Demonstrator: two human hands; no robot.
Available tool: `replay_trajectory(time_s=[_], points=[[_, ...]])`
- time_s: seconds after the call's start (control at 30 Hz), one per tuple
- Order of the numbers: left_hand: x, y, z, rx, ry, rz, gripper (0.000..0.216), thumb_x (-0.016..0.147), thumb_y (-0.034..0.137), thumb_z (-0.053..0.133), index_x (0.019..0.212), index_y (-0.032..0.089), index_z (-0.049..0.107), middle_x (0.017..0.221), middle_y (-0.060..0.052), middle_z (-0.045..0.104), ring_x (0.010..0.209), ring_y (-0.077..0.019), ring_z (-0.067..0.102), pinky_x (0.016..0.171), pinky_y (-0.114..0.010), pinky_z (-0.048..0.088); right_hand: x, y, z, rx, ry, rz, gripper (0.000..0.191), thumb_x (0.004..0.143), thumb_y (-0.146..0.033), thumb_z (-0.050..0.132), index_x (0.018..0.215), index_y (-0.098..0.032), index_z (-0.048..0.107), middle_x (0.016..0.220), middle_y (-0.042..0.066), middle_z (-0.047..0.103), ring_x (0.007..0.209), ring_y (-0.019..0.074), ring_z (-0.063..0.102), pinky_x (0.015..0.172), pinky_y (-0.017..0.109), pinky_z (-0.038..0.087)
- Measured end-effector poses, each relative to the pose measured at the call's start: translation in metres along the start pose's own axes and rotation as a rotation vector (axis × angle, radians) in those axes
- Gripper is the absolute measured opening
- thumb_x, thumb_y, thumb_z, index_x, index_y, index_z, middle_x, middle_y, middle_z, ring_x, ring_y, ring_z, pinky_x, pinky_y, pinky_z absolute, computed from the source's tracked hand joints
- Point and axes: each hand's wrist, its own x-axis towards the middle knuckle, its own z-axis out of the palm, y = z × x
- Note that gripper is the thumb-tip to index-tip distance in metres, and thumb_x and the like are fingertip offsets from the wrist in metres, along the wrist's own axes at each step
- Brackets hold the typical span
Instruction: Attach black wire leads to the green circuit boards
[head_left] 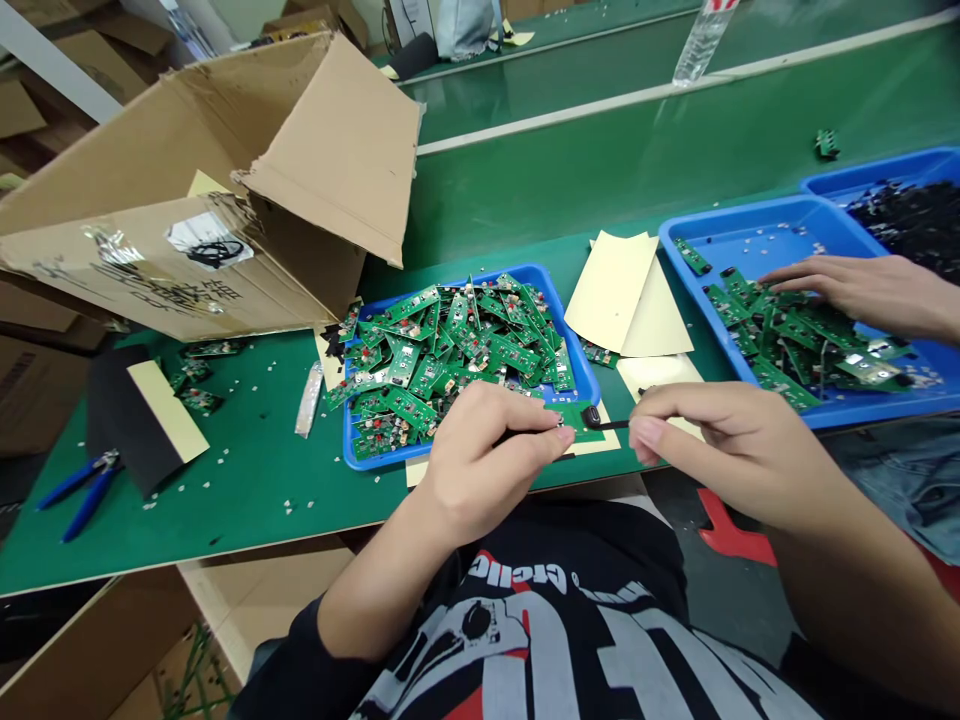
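Observation:
My left hand (487, 455) is closed on a green circuit board (574, 416), fingers and thumb pinching its left part. A black oval component (591, 416) sits at the board's right end. From beside it a thin black strip (613, 425) runs to my right hand (712, 440), whose thumb and forefinger pinch the strip's other end. I cannot tell whether the strip is stuck to the board. Just behind my left hand is a blue tray (585, 375) heaped with green circuit boards (457, 340).
A co-worker's hand (862, 290) touches boards in another blue tray (750, 212). Yellowish paper sheets (611, 290) lie between the trays. An open cardboard box (337, 140) stands at the back left. Blue-handled pliers (90, 490) and black sheet (131, 420) lie at left.

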Motion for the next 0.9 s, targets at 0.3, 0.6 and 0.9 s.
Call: replay_trajectory(time_s=[0.3, 0.6, 0.9], points=[[-0.001, -0.011, -0.001, -0.390, -0.040, -0.086, 0.013, 0.079, 0.003, 0.065, 0.083, 0.016, 0.063, 0.084, -0.002, 0.062, 0.079, -0.0134, 0.061, 0.068, -0.029, 0.052, 0.011, 0.001, 0.003, -0.053, -0.038, -0.094, 0.020, 0.090, -0.021, 0.050, 0.073, -0.019, 0.061, 0.063, 0.000, 0.063, 0.056, 0.0107, 0.056, 0.053, 0.021, 0.042], [0.002, -0.025, 0.004, -0.766, -0.136, -0.171, 0.012, 0.080, 0.006, 0.066, 0.077, 0.018, 0.064, 0.079, -0.003, 0.059, 0.076, -0.0136, 0.060, 0.066, -0.029, 0.053, 0.017, 0.002, 0.003, 0.024, -0.146, -0.156, 0.021, 0.090, -0.022, 0.052, 0.080, -0.018, 0.070, 0.068, 0.001, 0.069, 0.061, 0.0110, 0.061, 0.057, 0.020, 0.046], [-0.002, -0.031, 0.032, -1.191, 0.017, -0.390, 0.008, 0.076, 0.019, 0.074, 0.076, 0.024, 0.068, 0.091, -0.001, 0.060, 0.088, -0.0128, 0.063, 0.080, -0.028, 0.054, 0.017, -0.010, 0.018, 0.384, 0.007, 0.068, 0.021, 0.087, -0.019, 0.058, 0.104, -0.023, 0.068, 0.055, -0.004, 0.062, 0.046, 0.0089, 0.059, 0.046, 0.017, 0.050]])
